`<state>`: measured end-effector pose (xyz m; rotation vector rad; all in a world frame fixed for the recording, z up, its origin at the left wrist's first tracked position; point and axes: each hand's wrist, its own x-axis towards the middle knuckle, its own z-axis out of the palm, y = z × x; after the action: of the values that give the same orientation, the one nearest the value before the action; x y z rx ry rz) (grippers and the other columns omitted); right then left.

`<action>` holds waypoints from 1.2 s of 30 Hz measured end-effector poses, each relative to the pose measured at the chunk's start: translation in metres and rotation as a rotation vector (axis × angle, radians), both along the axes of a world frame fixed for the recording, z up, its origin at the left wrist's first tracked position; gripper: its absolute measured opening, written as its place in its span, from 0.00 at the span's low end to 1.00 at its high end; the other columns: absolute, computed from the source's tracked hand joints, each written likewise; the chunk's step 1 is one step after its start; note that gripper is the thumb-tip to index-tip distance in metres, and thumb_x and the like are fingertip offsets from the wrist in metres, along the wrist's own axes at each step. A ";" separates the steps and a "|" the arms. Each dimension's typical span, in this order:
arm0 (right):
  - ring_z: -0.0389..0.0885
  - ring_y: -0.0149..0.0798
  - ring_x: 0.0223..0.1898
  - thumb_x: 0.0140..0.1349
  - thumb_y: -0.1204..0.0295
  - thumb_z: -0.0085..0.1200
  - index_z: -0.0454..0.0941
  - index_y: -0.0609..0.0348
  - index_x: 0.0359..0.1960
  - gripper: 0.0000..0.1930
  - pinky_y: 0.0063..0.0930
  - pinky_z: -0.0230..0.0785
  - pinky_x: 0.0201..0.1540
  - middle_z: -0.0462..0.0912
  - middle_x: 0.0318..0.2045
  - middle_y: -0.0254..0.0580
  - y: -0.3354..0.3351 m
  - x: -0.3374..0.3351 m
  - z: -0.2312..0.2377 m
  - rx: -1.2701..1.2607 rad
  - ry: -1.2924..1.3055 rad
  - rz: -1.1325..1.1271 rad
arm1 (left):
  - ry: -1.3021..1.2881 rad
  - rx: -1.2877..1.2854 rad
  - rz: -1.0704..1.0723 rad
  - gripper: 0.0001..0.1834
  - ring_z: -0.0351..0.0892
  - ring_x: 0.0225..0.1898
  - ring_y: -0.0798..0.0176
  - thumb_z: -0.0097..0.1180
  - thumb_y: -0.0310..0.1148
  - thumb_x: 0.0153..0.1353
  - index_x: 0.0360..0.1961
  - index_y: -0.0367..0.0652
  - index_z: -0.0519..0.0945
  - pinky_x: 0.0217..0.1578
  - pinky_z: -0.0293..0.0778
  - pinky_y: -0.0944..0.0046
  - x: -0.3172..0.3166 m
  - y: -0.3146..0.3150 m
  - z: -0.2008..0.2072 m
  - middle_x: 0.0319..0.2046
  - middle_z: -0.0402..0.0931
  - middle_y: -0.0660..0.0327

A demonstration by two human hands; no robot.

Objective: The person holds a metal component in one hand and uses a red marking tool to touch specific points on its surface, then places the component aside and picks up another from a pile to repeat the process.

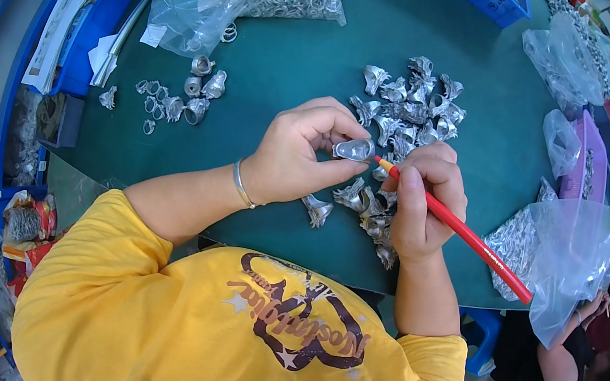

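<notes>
Left hand [296, 154] is pinching a small silver metal piece [355, 149] between thumb and fingertips, grip narrow around its rim. Right hand [422, 199] is gripping a red pencil [470, 237], tip touching the piece. Looking rigid, light, slick; edges offering the best hold. Loose pile [409, 112] lying just beyond on the table [299, 65].

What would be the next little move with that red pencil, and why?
Probably to ease the red pencil's tip a touch further left onto the metal piece. The left hand pinches that piece up off the green table, and the right hand holds the pencil with its tip right at the piece's edge, seemingly just short of contact.
</notes>
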<state>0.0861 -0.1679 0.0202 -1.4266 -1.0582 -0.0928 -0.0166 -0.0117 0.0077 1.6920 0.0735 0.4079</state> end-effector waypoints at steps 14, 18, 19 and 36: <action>0.70 0.35 0.24 0.54 0.81 0.50 0.72 0.61 0.25 0.02 0.29 0.63 0.31 0.76 0.20 0.38 0.001 0.002 -0.001 0.036 0.154 -0.055 | 0.053 -0.289 -0.049 0.15 0.78 0.39 0.68 0.63 0.15 0.48 0.39 0.32 0.76 0.37 0.76 0.73 -0.003 -0.003 0.004 0.38 0.75 0.57; 0.70 0.34 0.24 0.54 0.80 0.49 0.72 0.61 0.25 0.02 0.29 0.63 0.31 0.75 0.19 0.39 -0.001 -0.001 0.002 0.066 0.153 -0.026 | 0.173 -0.373 -0.044 0.14 0.78 0.37 0.69 0.63 0.15 0.49 0.39 0.31 0.76 0.37 0.76 0.73 -0.003 -0.001 0.014 0.37 0.76 0.57; 0.70 0.34 0.24 0.54 0.80 0.49 0.72 0.61 0.25 0.02 0.29 0.63 0.31 0.75 0.19 0.39 -0.001 0.000 0.001 0.066 0.153 -0.025 | 0.192 -0.352 -0.043 0.14 0.78 0.37 0.69 0.63 0.16 0.50 0.39 0.31 0.76 0.37 0.76 0.73 -0.003 -0.001 0.014 0.37 0.76 0.57; 0.72 0.39 0.24 0.51 0.82 0.53 0.72 0.61 0.25 0.04 0.30 0.63 0.30 0.75 0.22 0.40 0.000 0.001 0.002 -0.038 -0.003 0.002 | -0.023 0.019 -0.013 0.16 0.78 0.38 0.69 0.63 0.14 0.47 0.38 0.34 0.76 0.38 0.75 0.72 -0.002 0.001 0.001 0.38 0.73 0.58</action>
<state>0.0876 -0.1677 0.0219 -1.4601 -1.0683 -0.0738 -0.0191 -0.0104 0.0091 1.7057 0.0418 0.4198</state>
